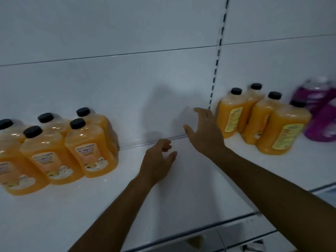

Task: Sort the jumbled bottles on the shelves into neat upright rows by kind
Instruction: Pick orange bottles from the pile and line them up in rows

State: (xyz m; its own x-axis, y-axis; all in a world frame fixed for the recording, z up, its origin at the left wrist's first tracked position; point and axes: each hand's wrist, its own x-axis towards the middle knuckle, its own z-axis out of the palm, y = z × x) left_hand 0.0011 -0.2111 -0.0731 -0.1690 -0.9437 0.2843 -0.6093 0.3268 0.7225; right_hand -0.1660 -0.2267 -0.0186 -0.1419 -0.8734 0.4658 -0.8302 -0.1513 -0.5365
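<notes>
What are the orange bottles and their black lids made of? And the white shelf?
The orange bottles look like clear, shiny plastic: the orange liquid shows through and light glints off their shoulders. The black caps seem to be dull, solid plastic, with no see-through. The white shelf is probably painted metal, smooth and slightly glossy, though the picture alone cannot settle that.

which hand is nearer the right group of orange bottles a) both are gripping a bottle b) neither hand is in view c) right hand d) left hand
c: the right hand reaches with spread fingers just short of the right group of orange bottles, while the left hand hovers over bare shelf, and neither holds anything.
</notes>
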